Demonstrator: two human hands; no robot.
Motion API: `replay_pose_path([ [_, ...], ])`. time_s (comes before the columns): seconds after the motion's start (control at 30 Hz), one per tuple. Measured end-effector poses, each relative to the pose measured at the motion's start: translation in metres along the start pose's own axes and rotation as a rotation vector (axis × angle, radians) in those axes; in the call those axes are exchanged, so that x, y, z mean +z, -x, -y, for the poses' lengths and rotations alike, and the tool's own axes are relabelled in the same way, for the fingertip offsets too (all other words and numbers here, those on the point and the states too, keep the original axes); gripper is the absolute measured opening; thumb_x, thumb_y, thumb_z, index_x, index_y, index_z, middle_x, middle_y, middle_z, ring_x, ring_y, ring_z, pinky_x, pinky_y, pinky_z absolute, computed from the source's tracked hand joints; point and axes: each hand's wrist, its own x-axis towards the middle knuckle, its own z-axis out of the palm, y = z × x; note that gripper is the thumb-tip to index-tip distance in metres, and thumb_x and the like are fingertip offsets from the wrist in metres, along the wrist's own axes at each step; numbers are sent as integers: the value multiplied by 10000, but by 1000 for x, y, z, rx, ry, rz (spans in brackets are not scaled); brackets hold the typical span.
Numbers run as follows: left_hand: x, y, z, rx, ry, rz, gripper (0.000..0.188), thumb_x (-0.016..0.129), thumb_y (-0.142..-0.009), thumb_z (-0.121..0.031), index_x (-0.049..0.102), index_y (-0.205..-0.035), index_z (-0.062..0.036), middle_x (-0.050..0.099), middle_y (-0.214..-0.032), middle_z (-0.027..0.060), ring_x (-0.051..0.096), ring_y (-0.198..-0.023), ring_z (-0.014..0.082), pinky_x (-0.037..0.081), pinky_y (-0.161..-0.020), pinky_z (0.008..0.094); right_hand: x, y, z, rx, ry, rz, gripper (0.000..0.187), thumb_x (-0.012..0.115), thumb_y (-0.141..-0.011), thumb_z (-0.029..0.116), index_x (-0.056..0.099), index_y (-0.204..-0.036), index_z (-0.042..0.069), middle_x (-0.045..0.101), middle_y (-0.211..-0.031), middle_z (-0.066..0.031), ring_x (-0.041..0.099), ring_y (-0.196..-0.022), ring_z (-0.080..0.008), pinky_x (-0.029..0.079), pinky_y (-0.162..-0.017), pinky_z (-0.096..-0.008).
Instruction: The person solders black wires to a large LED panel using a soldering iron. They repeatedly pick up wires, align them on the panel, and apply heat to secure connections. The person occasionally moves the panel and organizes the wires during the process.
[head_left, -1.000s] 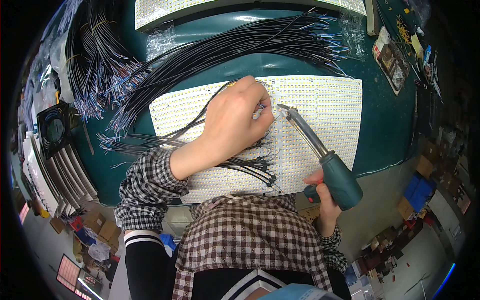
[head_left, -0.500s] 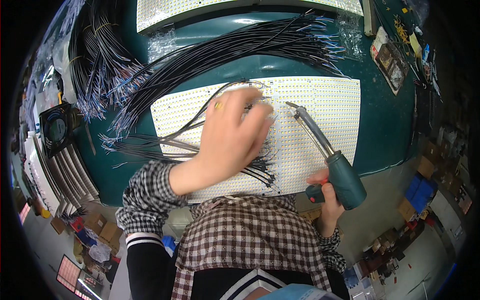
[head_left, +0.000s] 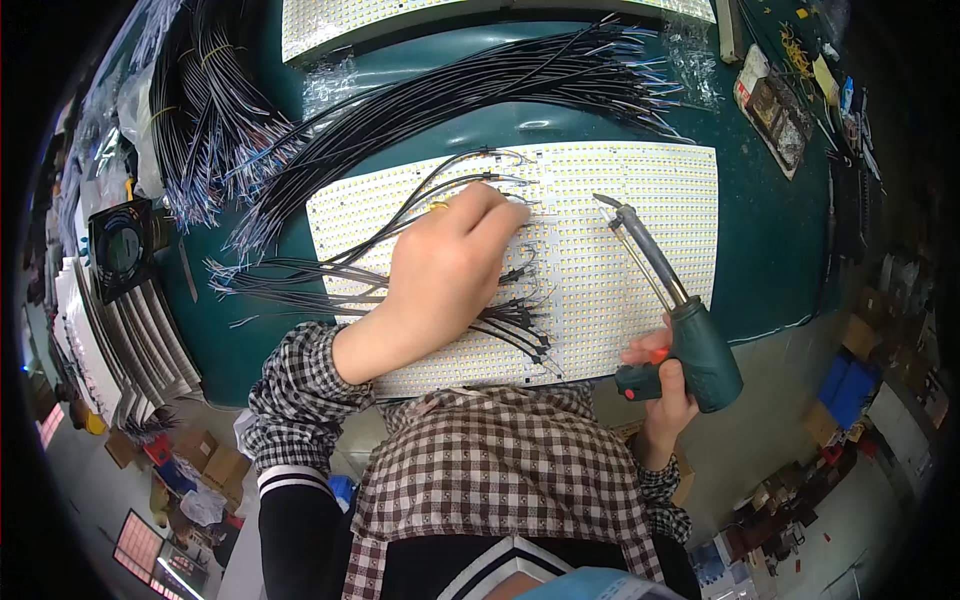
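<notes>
Green worktop (head_left: 765,270) spreads beneath everything, and a white board (head_left: 640,250) covered in small yellow dots lies flat on it; take that board as the clock's centre. It looks thin, light and fairly stiff, best lifted by two opposite edges, since its dotted face would probably scrape or chip under hard pressure. Beyond it, at 12 o'clock, sits a second board (head_left: 340,25). A long wire bundle (head_left: 450,85) arcs from 10 to 1 o'clock; it should prove springy and slippery, easiest gathered round its middle.

At 4 o'clock, the right hand (head_left: 670,410) is wrapped around the green handle of a soldering iron (head_left: 692,320), whose bent tip (head_left: 604,200) points toward 11 o'clock over the board. Most of its weight is likely in the handle, the only sensible hold if the metal is hot. At 9 o'clock, the left hand (head_left: 447,260) hovers with bunched fingers over the board; whether they pinch anything, I cannot tell.

Smallest are the short wires (head_left: 290,275), running from 9 o'clock under that hand toward the board's middle. They look light and bendy, better held by the black sleeve than by the delicate bare ends.
</notes>
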Motion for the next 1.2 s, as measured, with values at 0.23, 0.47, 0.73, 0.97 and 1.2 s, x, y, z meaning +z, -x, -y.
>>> replay_pose_path([
  [0.23,2,-9,0,-267,422,134,90,686,-790,-49,648,-871,-46,592,-813,84,624,-671,222,484,-569,328,-3,1,-1,5,18,-21,558,551,-939,297,448,-1262,-147,638,-968,-180,662,-709,-219,555,-677,-325],
  [0.47,15,-13,12,-286,390,80,65,701,-775,-60,670,-826,-34,606,-790,86,630,-673,207,494,-591,304,-1,2,2,31,58,-11,578,561,-930,318,446,-1275,-131,645,-1007,-209,669,-708,-223,546,-672,-317],
  [0.73,15,-14,6,-254,363,68,65,679,-747,-65,631,-782,-39,602,-768,86,630,-677,230,498,-596,328,1,2,0,34,51,7,594,579,-923,330,442,-1281,-125,637,-1032,-196,673,-788,-250,568,-664,-327],
  [0.97,23,-13,9,-197,274,23,82,673,-715,-59,604,-758,-45,595,-758,96,621,-654,270,494,-574,356,3,6,1,71,13,22,583,614,-905,324,470,-1260,-115,632,-1014,-185,663,-837,-269,579,-673,-340],
  [1.2,24,-13,11,-180,255,4,99,674,-706,-56,590,-757,-46,590,-748,94,614,-632,277,487,-556,369,-1,11,0,137,11,100,527,644,-883,301,514,-1173,-120,634,-952,-178,649,-784,-251,557,-693,-361],
])
